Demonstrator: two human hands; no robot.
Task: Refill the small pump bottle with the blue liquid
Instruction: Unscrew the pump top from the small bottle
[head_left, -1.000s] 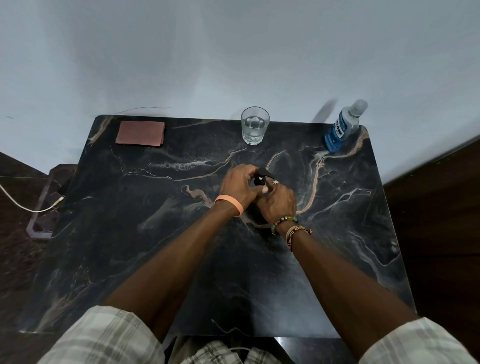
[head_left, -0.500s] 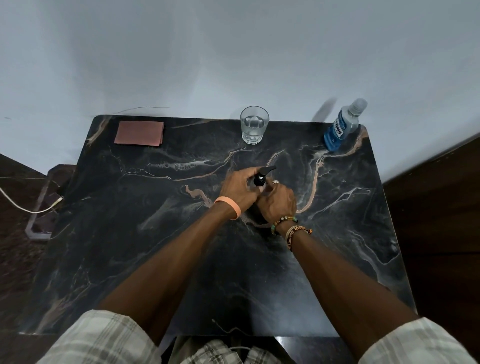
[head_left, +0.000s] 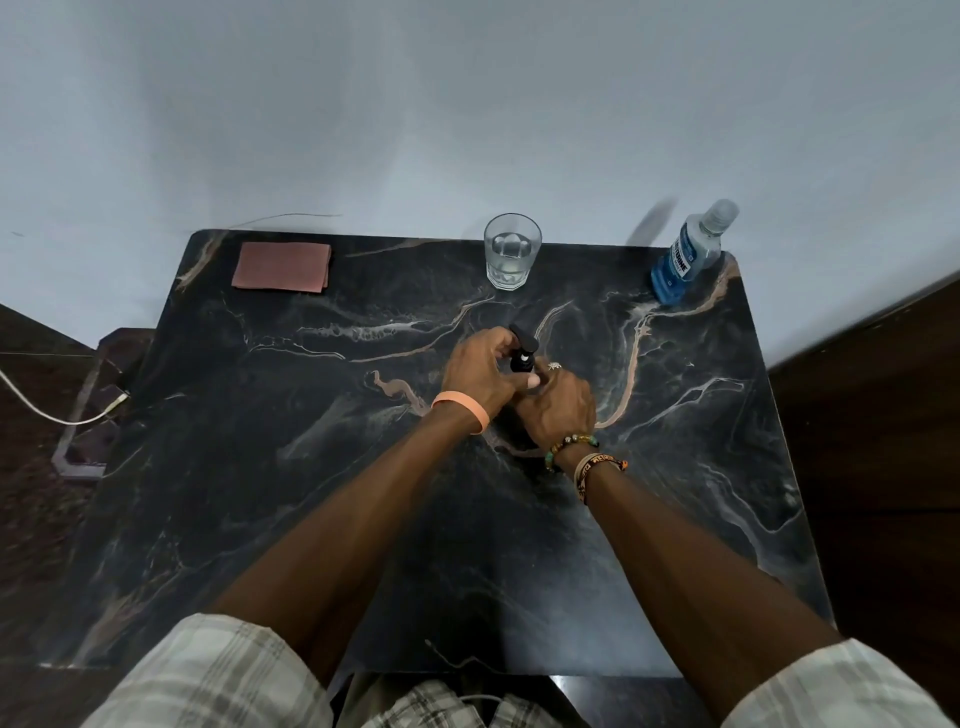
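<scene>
A small pump bottle with a black pump head (head_left: 521, 353) stands mid-table between both my hands. My left hand (head_left: 480, 371) curls its fingers round the black pump head at the top. My right hand (head_left: 558, 408) wraps the bottle's body below, which hides it. A clear bottle of blue liquid (head_left: 684, 260) with a white cap stands at the far right corner of the table, apart from both hands.
The dark marble table (head_left: 311, 467) stands against a pale wall. A glass of water (head_left: 511, 252) sits at the far middle edge, a folded reddish cloth (head_left: 282, 266) at the far left. A white cable (head_left: 47, 410) runs along the floor at left.
The pump head's nozzle has turned from pointing right to pointing up-left under my left fingers. Both hands stay at the same spot.
</scene>
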